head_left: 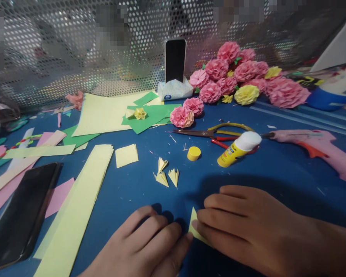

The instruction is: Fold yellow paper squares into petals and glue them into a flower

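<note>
A small folded piece of pale yellow paper (193, 230) lies on the blue table, pointed at its top, mostly covered by my fingers. My right hand (248, 225) presses on it with fingers held together. From the other side, my left hand (152, 242) curls its fingers and pinches the left edge at thumb and fingertip. Beyond my hands lie several small folded yellow paper pieces (173, 177). A stack of yellow paper squares (127, 156) lies to their left. A yellow cap (194, 153) stands near a tilted, uncapped glue stick (233, 150).
Left are long yellow paper strips (75, 211) and a dark phone (24, 215). Right are scissors (202, 133) and a pink glue gun (314, 144). Pink paper flowers (227, 75) and a propped phone (175, 59) stand before a perforated metal panel (75, 50); green paper (150, 117) lies nearby.
</note>
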Demonstrator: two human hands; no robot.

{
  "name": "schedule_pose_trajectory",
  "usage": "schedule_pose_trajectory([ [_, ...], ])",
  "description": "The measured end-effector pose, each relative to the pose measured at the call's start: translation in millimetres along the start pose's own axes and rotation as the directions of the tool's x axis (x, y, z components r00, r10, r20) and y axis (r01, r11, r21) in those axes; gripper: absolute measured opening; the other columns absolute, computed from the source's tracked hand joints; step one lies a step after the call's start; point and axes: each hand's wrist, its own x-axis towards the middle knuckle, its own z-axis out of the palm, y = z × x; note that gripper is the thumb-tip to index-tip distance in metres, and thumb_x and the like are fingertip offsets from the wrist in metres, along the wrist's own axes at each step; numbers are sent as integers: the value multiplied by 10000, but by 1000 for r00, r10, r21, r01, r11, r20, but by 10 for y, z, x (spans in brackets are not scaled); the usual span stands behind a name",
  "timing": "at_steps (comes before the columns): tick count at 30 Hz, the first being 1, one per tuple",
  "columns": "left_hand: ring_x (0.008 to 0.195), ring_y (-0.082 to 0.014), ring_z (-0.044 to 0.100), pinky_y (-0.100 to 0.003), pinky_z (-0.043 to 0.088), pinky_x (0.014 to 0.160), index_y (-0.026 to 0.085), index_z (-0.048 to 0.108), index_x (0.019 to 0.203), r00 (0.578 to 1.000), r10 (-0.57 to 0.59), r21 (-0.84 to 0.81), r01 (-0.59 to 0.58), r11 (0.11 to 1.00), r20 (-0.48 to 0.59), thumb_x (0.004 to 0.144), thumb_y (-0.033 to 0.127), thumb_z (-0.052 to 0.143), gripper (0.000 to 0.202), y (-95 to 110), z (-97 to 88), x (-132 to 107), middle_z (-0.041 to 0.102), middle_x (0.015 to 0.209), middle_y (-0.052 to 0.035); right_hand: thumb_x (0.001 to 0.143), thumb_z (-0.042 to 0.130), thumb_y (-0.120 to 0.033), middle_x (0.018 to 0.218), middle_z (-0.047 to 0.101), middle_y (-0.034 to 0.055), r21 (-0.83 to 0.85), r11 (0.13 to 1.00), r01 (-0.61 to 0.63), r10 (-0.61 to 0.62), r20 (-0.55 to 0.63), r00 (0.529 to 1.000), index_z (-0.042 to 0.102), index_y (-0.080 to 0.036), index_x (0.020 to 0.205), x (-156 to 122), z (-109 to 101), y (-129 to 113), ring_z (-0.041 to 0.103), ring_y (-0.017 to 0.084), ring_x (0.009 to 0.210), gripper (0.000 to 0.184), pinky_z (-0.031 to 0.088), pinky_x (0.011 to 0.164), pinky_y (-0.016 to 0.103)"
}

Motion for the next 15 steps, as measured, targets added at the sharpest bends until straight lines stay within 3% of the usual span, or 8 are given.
schedule_pose_trajectory([
  [4, 887, -142, 638, -305, 460, 951, 222, 714, 1168, 1000, 17, -3, -17, 1000, 13, 1036, 170, 515, 245, -31, 10, -25, 732, 993, 27, 1062, 201, -81, 895, 745, 3, -10, 1000, 20, -20, 2, 1000, 747, -208, 927, 46, -59, -6, 603, 154, 740, 577, 445, 653, 347],
  [8, 896, -161, 631, -307, 469, 933, 175, 732, 1095, 999, 1, -78, 1, 997, 33, 1070, 258, 450, 295, -56, 2, -31, 734, 991, 3, 1060, 179, -85, 886, 751, 7, -6, 999, 33, -33, 14, 999, 750, -228, 897, 58, -79, 10, 610, 162, 752, 611, 444, 653, 354],
  [15, 931, -166, 609, -311, 419, 987, 193, 714, 1167, 999, 17, 5, -17, 1000, 51, 1096, 283, 372, 360, -35, 2, -15, 739, 1019, 21, 1086, 220, -166, 950, 748, -13, -20, 999, -28, 29, 55, 998, 726, -231, 962, -19, -36, -17, 608, 163, 848, 525, 428, 711, 360],
])
